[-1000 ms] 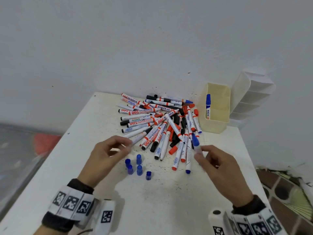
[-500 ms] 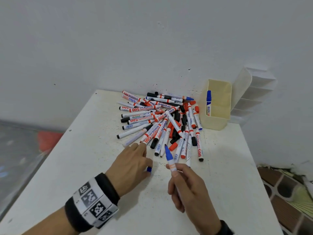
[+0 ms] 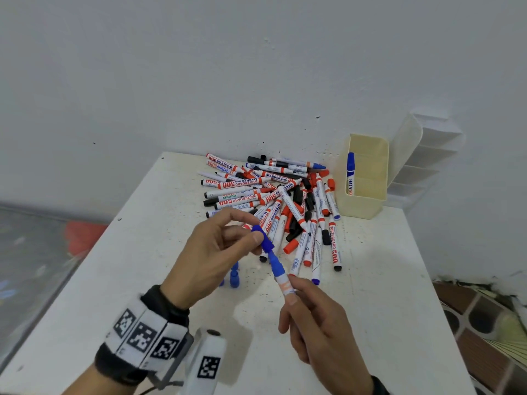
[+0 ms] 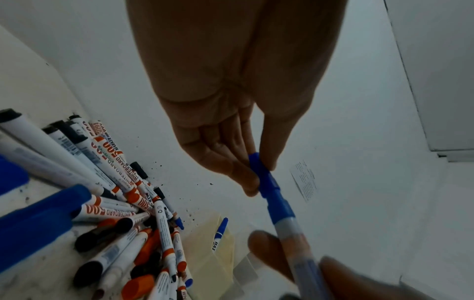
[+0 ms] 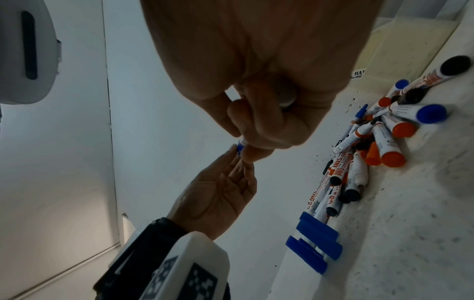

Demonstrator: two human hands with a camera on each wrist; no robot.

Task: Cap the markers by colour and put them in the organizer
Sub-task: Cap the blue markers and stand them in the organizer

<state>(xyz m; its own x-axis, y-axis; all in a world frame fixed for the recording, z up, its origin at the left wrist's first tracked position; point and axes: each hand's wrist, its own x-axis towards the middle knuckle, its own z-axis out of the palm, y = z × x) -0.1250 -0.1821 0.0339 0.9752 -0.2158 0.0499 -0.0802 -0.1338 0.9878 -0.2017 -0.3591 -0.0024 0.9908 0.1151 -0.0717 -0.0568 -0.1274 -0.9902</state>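
- A person's left hand [image 3: 212, 249] pinches a blue cap [image 3: 263, 238] between thumb and fingertips, the cap seated over the tip of a blue marker [image 3: 278, 270], above the middle of a white table [image 3: 385, 280].
- The right hand [image 3: 316, 323], at 5 o'clock from the cap, grips the marker's white barrel with curled fingers; the marker slants up toward 11 o'clock.
- In the left wrist view the cap [image 4: 264, 176] sits in line with the marker's blue collar [image 4: 280, 209]; whether it is pushed fully home cannot be told.
- Spare blue caps [image 3: 233, 276] stand on the table just below the left hand, partly hidden by it.
- A heap of markers [image 3: 273, 201] with red, black and blue ends lies at 12 o'clock from the hands, with loose red and black caps among them.
- A cream organizer [image 3: 360, 195] stands at 2 o'clock, touching the heap's right edge, against the wall; one capped blue marker [image 3: 350, 173] stands tilted inside it.
- A translucent set of compartments [image 3: 422, 155] leans at the organizer's right side.
- Both wrists wear bands with black-and-white square codes.
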